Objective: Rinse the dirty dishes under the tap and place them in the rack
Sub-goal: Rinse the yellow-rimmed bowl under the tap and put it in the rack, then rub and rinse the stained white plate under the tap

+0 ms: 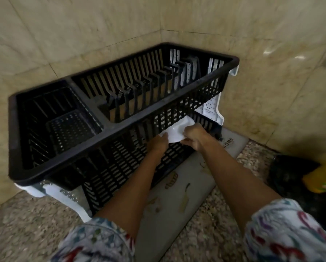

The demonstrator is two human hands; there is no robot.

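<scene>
A black slatted dish rack [67, 148] with two tiers on white legs stands in the tiled corner. Its upper tier has upright plate dividers and a cutlery compartment at the left. A white dish [175, 130] is held at the front of the lower tier, partly under the upper tier's front wall. My left hand [158, 143] grips its left edge. My right hand [193, 137] grips its right edge. How far the dish reaches inside the lower tier is hidden by the slats.
A grey drying mat [179, 201] with printed figures lies under the rack on the speckled counter [26, 229]. A yellow bottle [322, 178] and a dark object [288, 171] sit at the right. Tiled walls close in behind and at both sides.
</scene>
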